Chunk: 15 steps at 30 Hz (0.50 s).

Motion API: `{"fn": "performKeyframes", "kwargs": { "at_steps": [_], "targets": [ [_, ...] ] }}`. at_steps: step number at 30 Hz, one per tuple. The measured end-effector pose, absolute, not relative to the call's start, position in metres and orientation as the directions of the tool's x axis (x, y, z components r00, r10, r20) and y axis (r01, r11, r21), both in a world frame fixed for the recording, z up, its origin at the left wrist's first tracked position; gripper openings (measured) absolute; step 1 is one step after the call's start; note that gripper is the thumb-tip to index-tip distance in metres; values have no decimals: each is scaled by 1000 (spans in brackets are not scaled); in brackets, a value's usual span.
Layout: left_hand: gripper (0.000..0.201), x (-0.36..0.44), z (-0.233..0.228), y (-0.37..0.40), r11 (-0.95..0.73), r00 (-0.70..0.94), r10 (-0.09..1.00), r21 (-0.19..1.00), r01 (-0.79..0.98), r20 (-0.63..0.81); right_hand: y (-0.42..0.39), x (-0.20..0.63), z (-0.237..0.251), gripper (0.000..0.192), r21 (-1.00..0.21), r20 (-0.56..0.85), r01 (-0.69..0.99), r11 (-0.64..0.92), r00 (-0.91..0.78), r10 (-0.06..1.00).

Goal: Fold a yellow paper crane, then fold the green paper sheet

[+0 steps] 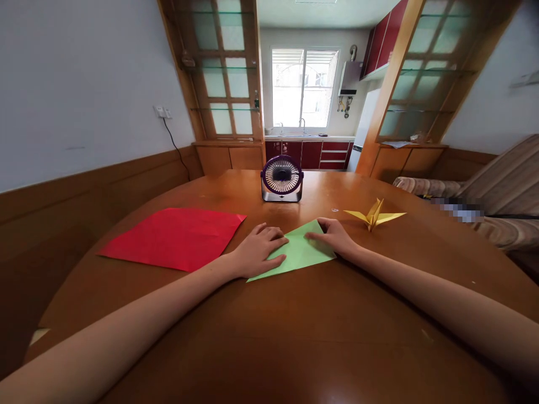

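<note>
A green sheet of paper [300, 253], folded into a triangle, lies flat on the round wooden table [295, 336]. My left hand [257, 250] rests on its left side, fingers pressing the paper down. On the paper's upper right edge lies my right hand [332, 235], its fingertips pushing along the fold. Both hands touch the paper without lifting it.
A red paper sheet [177, 237] lies flat to the left. A yellow folded paper crane [374, 215] stands to the right. A small purple desk fan [282, 178] sits behind the green paper. A striped sofa [497, 196] is at the far right.
</note>
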<state>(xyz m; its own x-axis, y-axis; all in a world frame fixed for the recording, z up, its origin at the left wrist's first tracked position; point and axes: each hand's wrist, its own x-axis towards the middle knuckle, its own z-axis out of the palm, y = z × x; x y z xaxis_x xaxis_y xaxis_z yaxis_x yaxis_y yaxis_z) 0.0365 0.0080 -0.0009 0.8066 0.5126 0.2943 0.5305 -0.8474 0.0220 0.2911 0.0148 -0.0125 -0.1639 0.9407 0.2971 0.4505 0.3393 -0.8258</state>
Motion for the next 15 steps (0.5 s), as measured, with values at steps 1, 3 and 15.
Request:
{"fn": "performKeyframes", "kwargs": {
  "at_steps": [1,3,15],
  "targets": [
    [43,36,-1,8,-849,808,511,24,528,294,14,291,-12,27,-831,289,441,339,-179,941],
    [43,36,-1,9,-846,806,517,32,532,286,13,290,-11,28,-842,272,424,334,-203,941],
    [34,34,-4,6,-862,811,489,37,505,320,0,289,-6,16,-626,498,408,665,-447,743]
  ]
}}
